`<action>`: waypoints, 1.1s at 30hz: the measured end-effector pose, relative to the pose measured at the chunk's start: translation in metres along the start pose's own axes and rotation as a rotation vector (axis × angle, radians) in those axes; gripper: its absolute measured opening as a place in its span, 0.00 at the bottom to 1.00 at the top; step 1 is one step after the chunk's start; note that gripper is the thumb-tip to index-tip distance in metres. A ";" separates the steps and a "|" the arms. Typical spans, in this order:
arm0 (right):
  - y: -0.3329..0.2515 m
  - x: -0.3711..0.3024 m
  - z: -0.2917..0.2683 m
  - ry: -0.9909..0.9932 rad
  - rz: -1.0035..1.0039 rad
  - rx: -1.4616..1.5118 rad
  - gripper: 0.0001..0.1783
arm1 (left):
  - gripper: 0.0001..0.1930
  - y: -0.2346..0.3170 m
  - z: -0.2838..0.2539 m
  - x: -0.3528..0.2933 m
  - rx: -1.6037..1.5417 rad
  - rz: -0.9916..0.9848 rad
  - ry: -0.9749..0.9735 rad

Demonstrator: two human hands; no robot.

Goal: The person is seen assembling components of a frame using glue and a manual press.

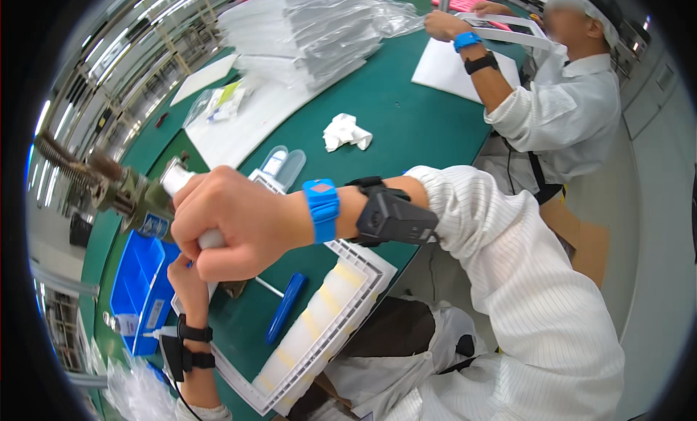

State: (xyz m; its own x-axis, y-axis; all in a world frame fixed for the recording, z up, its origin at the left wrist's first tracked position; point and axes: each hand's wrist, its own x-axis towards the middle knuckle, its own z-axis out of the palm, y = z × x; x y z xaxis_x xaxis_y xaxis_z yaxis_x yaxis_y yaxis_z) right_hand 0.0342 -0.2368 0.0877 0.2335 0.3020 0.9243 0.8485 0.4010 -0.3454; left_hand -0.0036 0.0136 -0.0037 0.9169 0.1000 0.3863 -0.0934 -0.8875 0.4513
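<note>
My right hand is closed around the white handle of a green hand press at the left of the table. Below it, my left hand reaches up beside the press; its fingertips are mostly hidden behind my right fist. A white rectangular frame lies under my hands, one side lined with white foam with yellowish stripes. The left hand is by the frame's left edge, but whether it grips it cannot be seen. Inside the frame is a blue-handled screwdriver with a thin pale shaft.
A blue bin stands left of the frame, with plastic bags below it. A crumpled white cloth and stacked wrapped sheets lie farther off on the green table. A co-worker at right holds another white frame.
</note>
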 end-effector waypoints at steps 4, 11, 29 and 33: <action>0.003 -0.019 -0.005 -0.011 -0.080 -0.045 0.04 | 0.13 0.005 0.007 0.005 -0.112 -0.017 0.001; 0.022 -0.063 -0.004 -0.172 -0.170 -0.087 0.07 | 0.12 0.018 0.008 0.001 -0.249 -0.081 0.034; 0.020 -0.051 -0.022 -0.672 -0.252 -0.363 0.08 | 0.14 0.008 0.016 0.005 -0.152 -0.002 0.110; 0.017 -0.047 -0.014 -0.732 -0.218 -0.348 0.08 | 0.15 0.001 0.014 -0.002 -0.169 -0.043 0.125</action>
State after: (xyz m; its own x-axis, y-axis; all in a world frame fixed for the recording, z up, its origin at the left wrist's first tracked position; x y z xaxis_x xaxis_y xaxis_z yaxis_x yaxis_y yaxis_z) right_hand 0.0447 -0.2563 0.0410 -0.2178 0.7817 0.5844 0.9651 0.2617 0.0096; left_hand -0.0001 0.0060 -0.0150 0.8673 0.2001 0.4558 -0.1287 -0.7944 0.5936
